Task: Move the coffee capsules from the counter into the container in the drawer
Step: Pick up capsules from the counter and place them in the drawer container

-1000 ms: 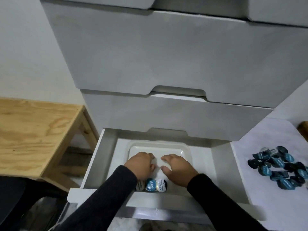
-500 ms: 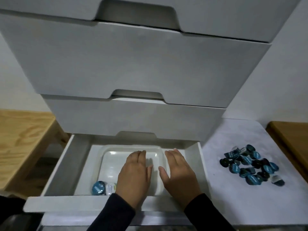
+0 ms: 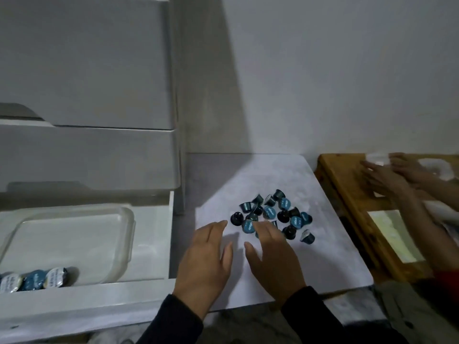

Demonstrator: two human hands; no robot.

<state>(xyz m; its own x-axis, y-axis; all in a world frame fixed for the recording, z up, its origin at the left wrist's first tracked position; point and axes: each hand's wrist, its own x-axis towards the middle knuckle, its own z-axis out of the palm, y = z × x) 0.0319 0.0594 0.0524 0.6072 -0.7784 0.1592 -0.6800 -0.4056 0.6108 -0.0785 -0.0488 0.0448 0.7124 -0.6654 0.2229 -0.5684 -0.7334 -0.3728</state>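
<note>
Capsules point(image 3: 273, 214) are heaped on the counter point(image 3: 310, 256); three more are seen in the container point(image 3: 74, 234) in the drawer point(image 3: 87, 301). Left hand point(image 3: 206, 259) and right hand point(image 3: 270, 256) are spread flat, nothing gripped, right fingertips point(image 3: 258, 227) at the heap's near edge.

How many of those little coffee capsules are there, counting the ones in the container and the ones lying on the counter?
Stored capsules, in the container: 3 visible
Loose capsules, on the counter: about 18; they are piled up, and the right hand hides some
Total: about 21
</note>
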